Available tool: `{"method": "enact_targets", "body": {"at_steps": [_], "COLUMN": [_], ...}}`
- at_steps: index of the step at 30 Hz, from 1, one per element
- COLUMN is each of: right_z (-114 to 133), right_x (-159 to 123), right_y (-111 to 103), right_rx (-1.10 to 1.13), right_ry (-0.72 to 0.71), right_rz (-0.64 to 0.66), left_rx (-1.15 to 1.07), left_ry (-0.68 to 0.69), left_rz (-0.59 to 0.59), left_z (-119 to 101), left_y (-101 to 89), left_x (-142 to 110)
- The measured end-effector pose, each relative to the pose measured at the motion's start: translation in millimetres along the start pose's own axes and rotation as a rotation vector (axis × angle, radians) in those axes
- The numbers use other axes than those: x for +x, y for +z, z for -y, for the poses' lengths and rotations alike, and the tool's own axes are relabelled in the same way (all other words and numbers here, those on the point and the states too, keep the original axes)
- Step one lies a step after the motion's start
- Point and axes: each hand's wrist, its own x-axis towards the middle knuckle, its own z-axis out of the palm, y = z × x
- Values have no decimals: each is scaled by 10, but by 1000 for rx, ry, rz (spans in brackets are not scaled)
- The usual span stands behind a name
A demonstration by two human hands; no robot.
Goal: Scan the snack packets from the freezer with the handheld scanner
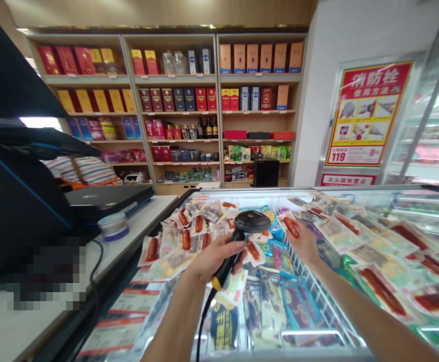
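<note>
My left hand [212,257] is wrapped round the handle of a black barcode scanner [252,221], whose head points away from me and whose cord hangs towards the front. A packed sausage [255,252] shows just past the fingers of that hand; whether they touch it I cannot tell. To the right, my right hand [305,243] pinches a clear vacuum pack with a reddish sausage [290,228] by its near edge. More sausage packs [186,240] lie heaped at the left, on top of the freezer. Bagged ice creams [274,301] lie below both hands.
A white wire divider [310,279] runs through the chest freezer. Flat meat packs [383,289] cover its right side. A counter at the left carries a dark checkout machine [19,196] and a small round tub [113,227]. Shelves of boxed goods [168,99] stand behind.
</note>
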Motion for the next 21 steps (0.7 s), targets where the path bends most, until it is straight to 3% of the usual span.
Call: {"method": "enact_targets", "body": {"at_steps": [21], "right_z": [101], "right_x": [-1], "right_y": [18], "right_rx": [65], "right_ry": [-21], "right_rz": [19], "left_rx": [-32], "left_ry": [-5], "left_rz": [-38], "left_z": [66], "left_y": [-34], "left_x": [53]}}
